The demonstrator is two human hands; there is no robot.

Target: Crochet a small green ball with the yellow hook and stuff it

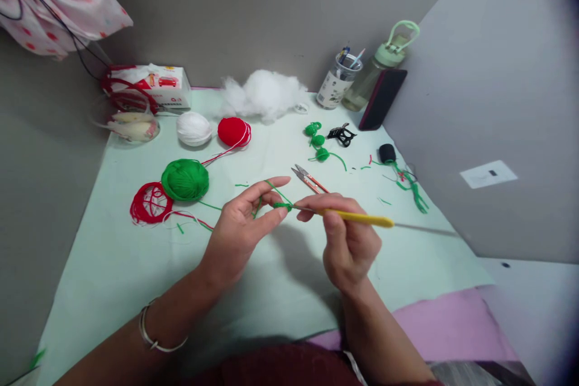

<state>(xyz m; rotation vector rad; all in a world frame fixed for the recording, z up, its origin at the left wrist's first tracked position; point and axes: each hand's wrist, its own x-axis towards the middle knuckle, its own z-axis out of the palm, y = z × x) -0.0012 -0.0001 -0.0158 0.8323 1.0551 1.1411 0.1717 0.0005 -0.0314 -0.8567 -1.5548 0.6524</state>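
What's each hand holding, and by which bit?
The right hand holds a hook by the front of its yellow handle; the left hand pinches a small green yarn piece near the hook's tip.

Light's even, cool and a bit dim, apparently from overhead; soft-edged shadow on the pale green tablecloth between left hand and right hand, right wall brighter than back wall. Wide-angle stretch outward, dark vignette at right edge. Slightly soft overall, crochet hook smeared at its rear end (yellow grip reads fine).
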